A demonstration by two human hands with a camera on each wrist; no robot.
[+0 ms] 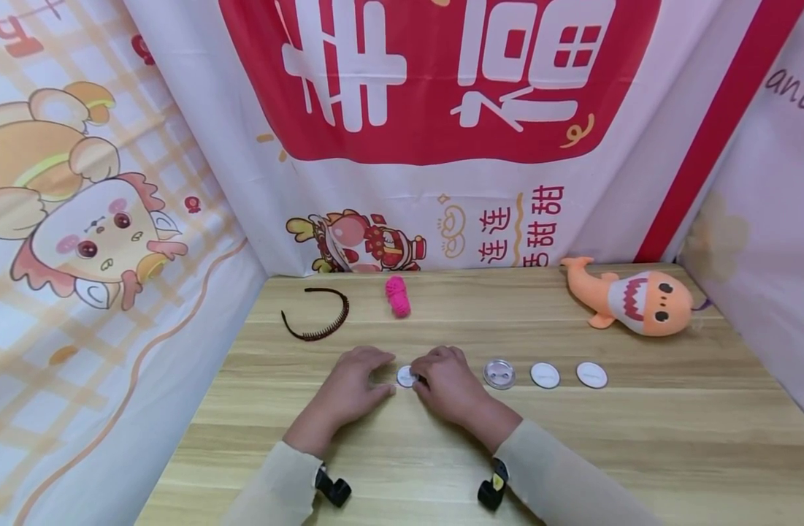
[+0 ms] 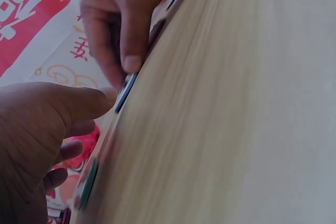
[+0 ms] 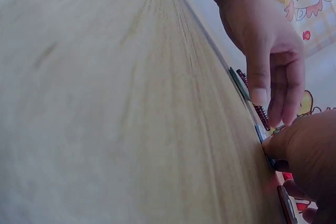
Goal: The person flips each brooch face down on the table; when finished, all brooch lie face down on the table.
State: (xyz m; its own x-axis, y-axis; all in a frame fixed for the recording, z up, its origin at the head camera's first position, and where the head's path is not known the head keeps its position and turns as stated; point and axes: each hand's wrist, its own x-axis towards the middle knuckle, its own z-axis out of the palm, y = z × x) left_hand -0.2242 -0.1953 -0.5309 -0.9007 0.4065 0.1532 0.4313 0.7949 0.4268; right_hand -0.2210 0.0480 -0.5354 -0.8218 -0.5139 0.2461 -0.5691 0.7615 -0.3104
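Note:
A round button badge [image 1: 404, 376], whitish on top, lies on the wooden table between the two hands. The thumb and fingers of my right hand [image 1: 450, 383] pinch it at its right edge. My left hand [image 1: 352, 391] is just left of it, thumb and fingers spread apart and holding nothing. In the left wrist view, a green-edged disc [image 2: 86, 184] lies by the left hand; from the head it is hidden. To the right, in a row, are a badge [image 1: 499, 374] with its silvery pin back up and two white badges [image 1: 545, 375].
Behind the hands lie a dark toothed headband [image 1: 336, 321] and a bright pink yarn bundle [image 1: 397, 296]. An orange shark plush [image 1: 628, 299] sits at the back right. Printed cloth [image 1: 441, 190] hangs along the table's back edge and both sides.

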